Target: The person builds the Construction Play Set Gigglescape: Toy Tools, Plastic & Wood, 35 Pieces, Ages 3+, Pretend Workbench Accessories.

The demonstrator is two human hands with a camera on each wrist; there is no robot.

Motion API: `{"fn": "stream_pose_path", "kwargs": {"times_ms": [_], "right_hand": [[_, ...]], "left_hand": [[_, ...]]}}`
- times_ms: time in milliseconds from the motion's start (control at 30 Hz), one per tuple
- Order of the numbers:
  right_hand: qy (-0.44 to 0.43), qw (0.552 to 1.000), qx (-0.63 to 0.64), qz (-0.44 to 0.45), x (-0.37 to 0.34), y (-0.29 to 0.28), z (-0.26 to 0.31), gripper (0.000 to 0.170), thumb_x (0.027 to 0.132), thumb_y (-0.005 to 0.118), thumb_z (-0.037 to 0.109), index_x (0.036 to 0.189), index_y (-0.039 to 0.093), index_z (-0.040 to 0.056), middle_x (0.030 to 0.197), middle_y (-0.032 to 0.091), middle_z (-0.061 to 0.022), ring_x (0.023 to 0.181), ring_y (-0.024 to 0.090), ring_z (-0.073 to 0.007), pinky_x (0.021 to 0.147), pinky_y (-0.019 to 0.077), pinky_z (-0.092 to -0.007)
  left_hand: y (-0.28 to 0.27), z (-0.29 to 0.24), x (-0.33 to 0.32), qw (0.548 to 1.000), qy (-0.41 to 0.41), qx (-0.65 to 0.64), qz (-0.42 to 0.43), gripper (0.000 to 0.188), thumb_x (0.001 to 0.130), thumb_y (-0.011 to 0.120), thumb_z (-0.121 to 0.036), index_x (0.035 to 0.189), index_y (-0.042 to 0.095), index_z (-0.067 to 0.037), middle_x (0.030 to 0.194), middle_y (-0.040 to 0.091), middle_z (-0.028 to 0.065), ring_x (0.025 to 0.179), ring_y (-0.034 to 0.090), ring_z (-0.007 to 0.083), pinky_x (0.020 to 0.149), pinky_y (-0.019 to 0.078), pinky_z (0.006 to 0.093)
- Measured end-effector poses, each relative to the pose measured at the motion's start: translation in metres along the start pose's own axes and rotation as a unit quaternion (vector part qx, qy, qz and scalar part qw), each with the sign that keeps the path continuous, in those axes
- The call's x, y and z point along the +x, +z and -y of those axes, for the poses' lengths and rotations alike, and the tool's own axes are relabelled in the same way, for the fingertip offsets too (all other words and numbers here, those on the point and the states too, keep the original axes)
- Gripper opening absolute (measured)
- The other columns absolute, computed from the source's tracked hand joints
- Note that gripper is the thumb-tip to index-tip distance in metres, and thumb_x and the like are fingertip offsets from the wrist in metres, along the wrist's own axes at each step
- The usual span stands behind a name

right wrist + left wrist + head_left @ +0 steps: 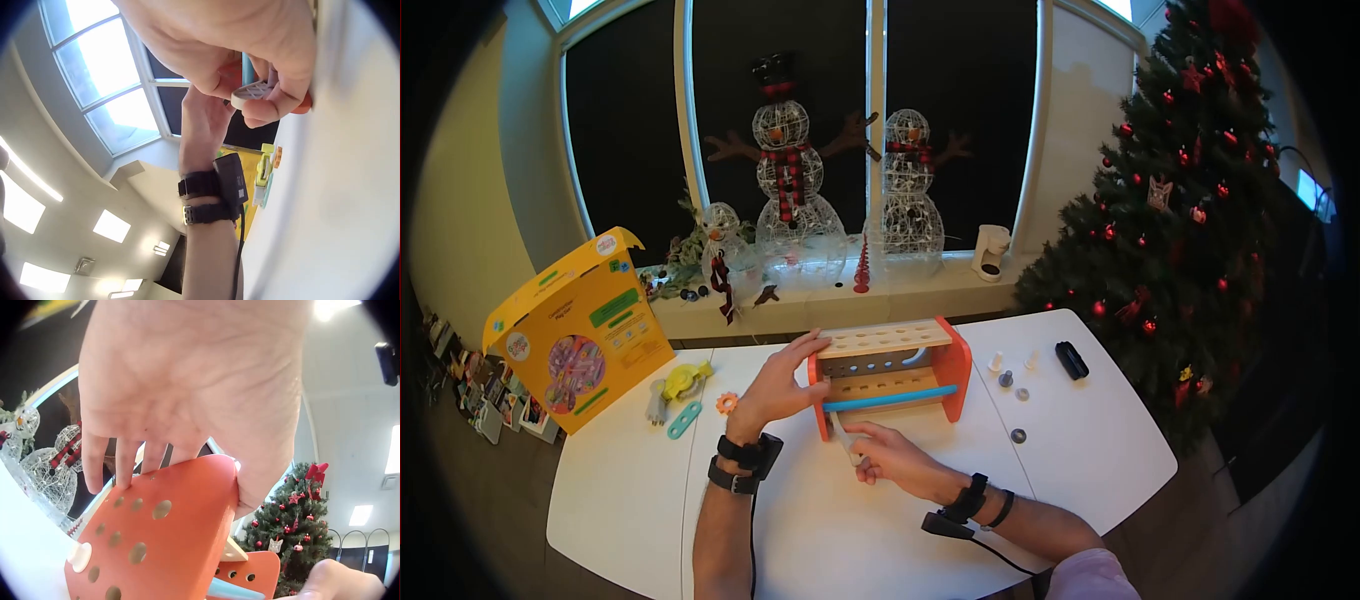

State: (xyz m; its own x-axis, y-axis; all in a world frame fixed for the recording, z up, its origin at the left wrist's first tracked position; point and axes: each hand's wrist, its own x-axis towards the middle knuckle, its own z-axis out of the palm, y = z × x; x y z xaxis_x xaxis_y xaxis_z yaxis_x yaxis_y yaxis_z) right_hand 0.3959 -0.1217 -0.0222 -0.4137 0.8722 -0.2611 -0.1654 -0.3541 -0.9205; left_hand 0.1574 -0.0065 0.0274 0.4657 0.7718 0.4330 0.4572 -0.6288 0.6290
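Observation:
The toy workbench has an orange side panel (169,531) with round holes, wooden shelves (880,383) and a blue bar (890,399) across its front. My left hand (775,390) grips the left panel's top edge, fingers on the outer face and thumb at the other side in the left wrist view. Low at that panel, my right hand (905,465) pinches a pale grey tool (843,438) between thumb and fingers; its far end meets the workbench near the bar's left end. In the right wrist view the tool's ribbed end (250,92) shows, the rest hidden by fingers.
A yellow box (590,330) stands at the table's left, with yellow-green and grey toy pieces (685,380), a teal strip (684,420) and an orange gear (727,402) nearby. Several small bolts and nuts (1006,379) and a black object (1072,360) lie right of the workbench.

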Motion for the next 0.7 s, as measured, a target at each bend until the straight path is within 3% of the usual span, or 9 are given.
{"fn": "stream_pose_path", "kwargs": {"times_ms": [67,167,467,533,567,633,667,700], "right_hand": [[0.038,0.996,-0.014,0.079,-0.027,-0.002,0.008,0.057,0.113,0.054,0.018,0.165,0.038,0.0019,0.104,0.057,-0.0039,0.087,0.064,-0.0145,0.074,0.0512,-0.0288],[0.049,0.992,-0.035,0.11,-0.056,-0.003,0.011,0.056,0.114,0.051,0.019,0.166,0.038,0.0033,0.101,0.056,-0.0039,0.088,0.064,-0.0145,0.076,0.051,-0.0284],[0.001,0.992,-0.088,0.091,-0.1,-0.009,0.013,0.048,0.116,0.055,0.021,0.158,0.043,0.0035,0.103,0.057,-0.0035,0.09,0.064,-0.0139,0.079,0.0526,-0.0294],[-0.011,0.991,-0.1,0.085,-0.104,-0.005,0.017,0.047,0.116,0.053,0.02,0.159,0.043,0.003,0.103,0.057,-0.0035,0.091,0.064,-0.0138,0.08,0.0528,-0.0297],[-0.019,0.991,-0.109,0.079,-0.106,-0.005,0.018,0.046,0.117,0.051,0.02,0.159,0.042,0.0026,0.104,0.057,-0.0034,0.091,0.064,-0.0137,0.081,0.0531,-0.0299],[-0.038,0.991,-0.096,0.081,-0.108,-0.005,0.018,0.046,0.118,0.05,0.02,0.159,0.042,0.0023,0.106,0.057,-0.0036,0.092,0.063,-0.0134,0.081,0.0529,-0.0301],[-0.056,0.991,-0.086,0.082,-0.11,-0.005,0.019,0.046,0.118,0.049,0.021,0.16,0.042,0.002,0.108,0.057,-0.0038,0.092,0.063,-0.0131,0.082,0.0527,-0.0304],[-0.056,0.992,-0.081,0.08,-0.112,-0.004,0.02,0.046,0.118,0.049,0.021,0.16,0.042,0.002,0.108,0.057,-0.0038,0.092,0.063,-0.0131,0.082,0.0527,-0.0304]], "left_hand": [[-0.009,-0.006,-0.004,1.0,-0.008,0.001,0.012,0.074,0.083,0.082,-0.027,0.151,0.063,-0.006,0.168,0.049,0.0238,0.151,0.052,0.0405,0.125,0.0428,0.0454],[-0.016,-0.023,-0.011,0.999,-0.024,0.015,0.029,0.073,0.085,0.081,-0.027,0.151,0.063,-0.005,0.166,0.051,0.0243,0.15,0.054,0.0407,0.124,0.0436,0.0454],[-0.016,-0.025,-0.019,0.999,-0.006,0.035,0.036,0.078,0.085,0.083,-0.03,0.154,0.06,-0.004,0.163,0.054,0.0253,0.149,0.054,0.0421,0.125,0.0423,0.0465],[-0.012,-0.042,-0.022,0.988,0.067,0.12,-0.075,0.067,0.086,0.086,-0.028,0.146,0.067,-0.003,0.154,0.061,0.024,0.141,0.06,0.0388,0.119,0.0474,0.0463],[-0.013,-0.054,-0.022,0.988,0.069,0.121,-0.073,0.067,0.086,0.086,-0.028,0.146,0.067,-0.003,0.154,0.061,0.024,0.141,0.06,0.0388,0.119,0.0474,0.0463],[-0.015,-0.08,-0.027,0.978,0.083,0.119,-0.152,0.047,0.089,0.088,-0.024,0.129,0.076,-0.002,0.13,0.073,0.0189,0.115,0.071,0.0329,0.104,0.0546,0.0446],[-0.016,-0.09,-0.031,0.979,0.083,0.118,-0.147,0.047,0.089,0.088,-0.024,0.129,0.076,-0.002,0.13,0.073,0.0189,0.115,0.071,0.0329,0.104,0.0546,0.0446],[-0.017,-0.099,-0.037,0.99,0.06,0.084,-0.098,0.037,0.091,0.086,-0.021,0.121,0.078,-0.001,0.117,0.075,0.0151,0.103,0.072,0.0285,0.095,0.0559,0.0413]]}}
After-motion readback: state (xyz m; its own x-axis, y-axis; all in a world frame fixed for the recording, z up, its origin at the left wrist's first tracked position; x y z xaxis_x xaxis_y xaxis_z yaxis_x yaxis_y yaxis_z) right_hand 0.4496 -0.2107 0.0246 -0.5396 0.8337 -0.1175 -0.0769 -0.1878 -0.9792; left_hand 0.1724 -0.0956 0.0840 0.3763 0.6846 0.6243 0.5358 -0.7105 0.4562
